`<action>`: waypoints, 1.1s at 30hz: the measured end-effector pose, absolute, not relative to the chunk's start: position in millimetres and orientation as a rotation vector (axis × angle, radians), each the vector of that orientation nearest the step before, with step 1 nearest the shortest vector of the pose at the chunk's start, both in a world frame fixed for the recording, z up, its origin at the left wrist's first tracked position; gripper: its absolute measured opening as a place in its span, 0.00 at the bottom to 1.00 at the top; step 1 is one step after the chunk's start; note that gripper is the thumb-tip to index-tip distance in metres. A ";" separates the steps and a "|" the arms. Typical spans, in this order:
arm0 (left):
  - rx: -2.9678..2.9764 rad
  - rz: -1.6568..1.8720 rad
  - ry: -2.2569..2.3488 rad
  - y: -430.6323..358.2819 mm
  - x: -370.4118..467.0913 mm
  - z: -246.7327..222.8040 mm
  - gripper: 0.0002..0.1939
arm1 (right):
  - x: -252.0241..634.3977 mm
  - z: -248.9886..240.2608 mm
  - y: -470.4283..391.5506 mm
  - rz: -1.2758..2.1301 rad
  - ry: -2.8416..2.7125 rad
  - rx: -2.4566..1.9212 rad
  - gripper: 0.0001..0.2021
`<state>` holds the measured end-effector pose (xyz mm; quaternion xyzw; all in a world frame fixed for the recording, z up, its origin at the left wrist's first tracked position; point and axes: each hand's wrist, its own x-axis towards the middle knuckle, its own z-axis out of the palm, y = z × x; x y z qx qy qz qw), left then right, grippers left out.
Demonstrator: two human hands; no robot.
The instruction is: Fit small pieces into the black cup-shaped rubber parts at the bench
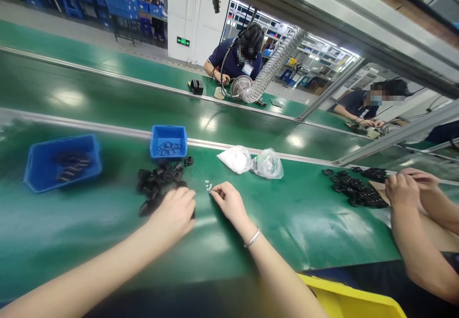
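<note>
My left hand [175, 209] is curled closed, palm down, beside a heap of black plastic parts [155, 182]. A black plastic part [193, 214] shows under its fingers; most of it is hidden. To the right, my right hand [229, 204], with a silver bangle on the wrist, pinches thumb and forefinger together at a little group of small whitish pieces [207, 185] on the green table. One small piece appears to be at the fingertips. Behind the heap stands a small blue bin [154, 151] with thin black rings [169, 149] inside.
A larger blue bin [36, 165] with dark parts is at left. Two clear plastic bags [236, 159] lie near the metal rail. On the right, a co-worker's hands [403, 189] work by another black heap [353, 189]. A yellow bin [344, 294] sits below the front edge.
</note>
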<state>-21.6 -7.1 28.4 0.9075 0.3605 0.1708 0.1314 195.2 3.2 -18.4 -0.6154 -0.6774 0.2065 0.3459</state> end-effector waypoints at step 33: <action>1.241 0.494 0.792 -2.2 6.5 -9.2 0.22 | 177.9 -5.2 -46.2 0.328 -2.009 -1.348 0.05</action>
